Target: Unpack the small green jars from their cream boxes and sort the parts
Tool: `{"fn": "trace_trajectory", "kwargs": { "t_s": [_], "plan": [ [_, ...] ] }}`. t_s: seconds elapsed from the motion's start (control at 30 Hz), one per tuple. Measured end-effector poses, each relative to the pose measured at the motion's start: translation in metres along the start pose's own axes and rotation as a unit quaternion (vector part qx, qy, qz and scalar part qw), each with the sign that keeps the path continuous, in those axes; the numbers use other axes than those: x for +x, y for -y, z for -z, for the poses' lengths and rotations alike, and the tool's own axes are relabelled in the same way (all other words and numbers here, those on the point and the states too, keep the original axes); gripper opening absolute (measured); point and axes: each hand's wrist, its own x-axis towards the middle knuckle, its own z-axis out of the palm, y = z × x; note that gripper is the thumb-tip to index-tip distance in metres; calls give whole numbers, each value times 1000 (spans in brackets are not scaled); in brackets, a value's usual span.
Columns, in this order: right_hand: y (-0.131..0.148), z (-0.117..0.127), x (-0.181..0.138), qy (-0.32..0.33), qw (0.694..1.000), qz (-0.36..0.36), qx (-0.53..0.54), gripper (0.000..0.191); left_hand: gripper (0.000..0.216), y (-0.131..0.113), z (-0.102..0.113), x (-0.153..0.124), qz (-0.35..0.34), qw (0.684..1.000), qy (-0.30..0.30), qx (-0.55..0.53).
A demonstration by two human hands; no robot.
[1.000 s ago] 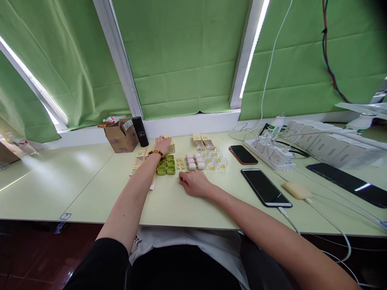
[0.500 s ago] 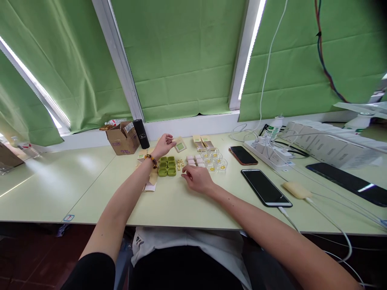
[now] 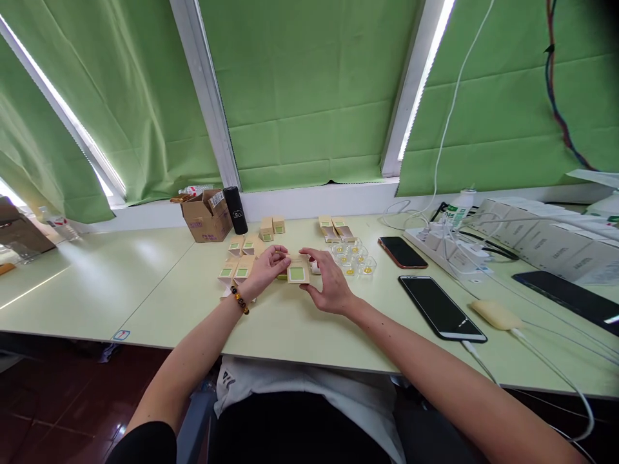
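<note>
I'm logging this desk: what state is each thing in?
Small box: held between left hand and right hand
Cardboard box: flaps open
Black cylinder: standing
White phone: screen dark, cable plugged in
Red-edged phone: screen dark
Power strip: chargers plugged in
Green blinds: down

I see one small beige carton (image 3: 298, 259), held between the left hand (image 3: 265, 272) and the right hand (image 3: 331, 283), above the table (image 3: 285, 332). Its broad face, which is turned toward the person, carries a green square with a pale border. The carton stands nearly straight; whether it is flat or opened, I cannot tell.
</note>
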Motion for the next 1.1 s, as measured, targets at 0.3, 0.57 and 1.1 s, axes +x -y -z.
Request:
{"fn": "trace_trajectory", "kwargs": {
  "t_s": [0.3,0.57,1.1],
  "plan": [
    [0,0,-2,-14,998,-37,42,80,51,15,-3,-1,-32,988,18,-150],
    [4,2,-2,-41,997,-25,64,74,60,19,1,-4,30,974,129,-185],
    [5,2,2,-56,987,-105,104,60,66,21,-7,-4,-186,965,-103,153]
  ]
}}
